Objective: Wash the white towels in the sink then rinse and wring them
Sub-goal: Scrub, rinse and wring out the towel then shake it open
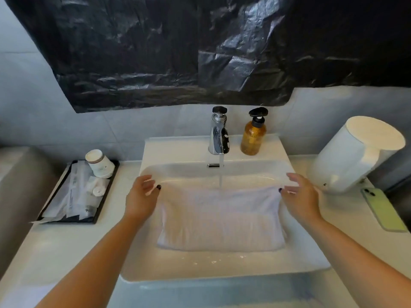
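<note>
A white towel (pixel 220 218) hangs spread out over the white sink (pixel 222 272), its lower edge lying in the basin. My left hand (pixel 141 197) pinches its top left corner and my right hand (pixel 301 196) pinches its top right corner. Water runs from the chrome faucet (pixel 218 135) in a thin stream onto the towel's top edge, near the middle.
An amber soap pump bottle (pixel 253 134) stands right of the faucet. A black tray (pixel 77 194) with paper cups and wrapped items sits on the counter at left. At right are a white cylindrical container (pixel 355 154) and a green phone (pixel 384 210).
</note>
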Motion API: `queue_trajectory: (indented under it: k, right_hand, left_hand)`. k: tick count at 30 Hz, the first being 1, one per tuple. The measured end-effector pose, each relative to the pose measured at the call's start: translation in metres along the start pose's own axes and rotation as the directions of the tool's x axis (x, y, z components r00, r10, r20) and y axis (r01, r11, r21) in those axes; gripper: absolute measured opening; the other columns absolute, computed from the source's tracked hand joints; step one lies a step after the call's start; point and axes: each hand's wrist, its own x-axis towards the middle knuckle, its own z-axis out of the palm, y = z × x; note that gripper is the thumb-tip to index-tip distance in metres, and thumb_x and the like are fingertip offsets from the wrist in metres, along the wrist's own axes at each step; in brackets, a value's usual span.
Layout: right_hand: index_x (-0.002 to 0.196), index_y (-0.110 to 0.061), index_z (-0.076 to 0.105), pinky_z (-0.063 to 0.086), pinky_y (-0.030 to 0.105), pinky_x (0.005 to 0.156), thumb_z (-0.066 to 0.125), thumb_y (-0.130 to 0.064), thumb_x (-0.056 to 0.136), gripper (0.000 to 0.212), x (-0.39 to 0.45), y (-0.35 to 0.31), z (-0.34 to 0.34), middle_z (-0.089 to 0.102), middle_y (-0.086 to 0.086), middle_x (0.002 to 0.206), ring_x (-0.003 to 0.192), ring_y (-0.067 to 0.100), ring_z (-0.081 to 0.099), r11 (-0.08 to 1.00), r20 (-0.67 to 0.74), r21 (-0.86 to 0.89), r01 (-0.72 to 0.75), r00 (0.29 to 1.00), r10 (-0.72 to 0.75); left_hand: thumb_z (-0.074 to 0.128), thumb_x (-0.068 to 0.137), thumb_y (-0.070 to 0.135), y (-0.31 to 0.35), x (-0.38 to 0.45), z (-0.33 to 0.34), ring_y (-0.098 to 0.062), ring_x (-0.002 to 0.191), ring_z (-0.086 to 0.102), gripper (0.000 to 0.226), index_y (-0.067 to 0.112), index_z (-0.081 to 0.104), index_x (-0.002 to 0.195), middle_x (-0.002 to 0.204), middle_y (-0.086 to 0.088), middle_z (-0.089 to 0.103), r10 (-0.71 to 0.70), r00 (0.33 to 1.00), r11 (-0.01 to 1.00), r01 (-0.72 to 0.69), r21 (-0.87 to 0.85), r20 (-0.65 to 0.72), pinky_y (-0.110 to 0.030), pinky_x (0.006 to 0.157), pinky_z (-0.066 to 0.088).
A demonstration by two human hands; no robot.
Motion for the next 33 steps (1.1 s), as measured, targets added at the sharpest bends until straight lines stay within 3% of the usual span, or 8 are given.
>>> queue_trajectory:
  k: [4,8,12,15,18,21,27,33]
  right_hand:
    - [0.136,-0.031,0.048,0.024,0.016,0.107,0.071,-0.028,0.085,0.056,-0.025,0.002,0.023,0.034,-0.01,0.145,0.139,0.012,0.031,0.867,0.558,-0.259,0.426,0.799,-0.225]
    - [0.152,-0.034,0.026,0.006,0.033,0.121,0.056,-0.028,0.088,0.071,-0.05,0.029,0.037,0.006,-0.01,0.162,0.151,0.014,-0.002,0.623,0.845,-0.391,0.678,0.533,-0.05]
    - [0.143,-0.024,0.046,0.042,0.041,0.106,0.061,-0.008,0.085,0.063,-0.055,0.032,0.041,0.035,0.005,0.156,0.145,0.025,0.032,0.449,0.816,-0.382,0.808,0.522,-0.247]
    - [0.13,-0.024,0.06,0.049,0.033,0.093,0.052,-0.005,0.088,0.047,-0.038,0.008,0.039,0.059,0.001,0.134,0.124,0.023,0.054,0.58,0.78,-0.378,0.722,0.586,-0.22]
    - [0.12,-0.021,0.067,0.047,0.027,0.095,0.053,-0.003,0.086,0.041,0.001,-0.015,0.033,0.064,0.002,0.124,0.115,0.019,0.058,0.886,0.722,-0.308,0.345,0.692,-0.018]
    - [0.134,-0.022,0.055,0.046,0.035,0.102,0.056,-0.006,0.089,0.048,0.022,-0.026,0.041,0.058,0.004,0.134,0.123,0.024,0.054,0.899,0.411,-0.358,0.253,0.907,-0.092]
    - [0.155,-0.034,0.012,-0.006,0.058,0.115,0.021,-0.06,0.098,0.063,-0.014,-0.002,0.104,-0.002,0.004,0.164,0.151,0.026,-0.007,0.618,0.612,-0.549,0.562,0.774,-0.161]
    - [0.147,-0.029,0.038,0.016,0.063,0.106,0.029,-0.065,0.091,0.067,-0.018,0.029,0.131,0.039,0.013,0.151,0.139,0.039,0.035,0.529,0.564,-0.582,0.618,0.775,-0.285]
  left_hand:
    - [0.072,0.083,0.038,-0.015,-0.024,0.025,-0.013,0.128,0.05,0.053,0.032,0.053,0.133,0.137,0.01,0.052,0.255,0.846,0.869,-0.413,0.274,0.468,-0.017,0.106,0.031]
    - [0.057,0.087,0.035,-0.045,-0.047,0.042,-0.017,0.147,-0.017,0.086,0.029,0.009,0.158,0.156,0.008,-0.015,0.067,0.582,0.39,-0.763,0.516,0.81,-0.035,0.119,-0.007]
    - [0.092,0.056,0.025,-0.051,-0.049,0.048,-0.035,0.126,0.057,0.084,0.018,0.062,0.133,0.141,-0.014,0.055,0.191,0.522,0.061,-0.852,0.521,0.831,-0.042,0.094,0.052]
    - [0.06,0.091,0.013,-0.029,-0.038,0.046,-0.031,0.116,0.062,0.048,0.019,0.054,0.138,0.134,-0.009,0.062,0.185,0.542,0.261,-0.832,0.49,0.82,-0.035,0.092,0.051]
    - [0.048,0.094,0.015,0.006,-0.005,0.041,-0.021,0.107,0.063,0.037,0.024,0.058,0.128,0.123,-0.003,0.067,0.144,0.757,0.578,-0.587,0.567,0.638,-0.027,0.088,0.048]
    - [0.051,0.092,0.012,0.028,0.024,0.044,-0.025,0.121,0.058,0.049,0.026,0.051,0.139,0.138,-0.004,0.059,0.233,0.918,0.668,-0.391,0.633,0.322,-0.034,0.099,0.046]
    - [-0.008,0.086,0.07,-0.007,0.0,0.094,-0.025,0.151,-0.017,0.076,0.037,-0.015,0.154,0.164,0.001,-0.017,0.048,0.702,0.325,-0.684,0.654,0.711,-0.062,0.117,-0.005]
    - [-0.011,0.088,0.066,-0.042,0.001,0.112,-0.031,0.153,0.004,0.077,0.03,-0.007,0.157,0.165,-0.005,0.0,0.161,0.75,0.211,-0.661,0.72,0.641,-0.065,0.113,-0.002]
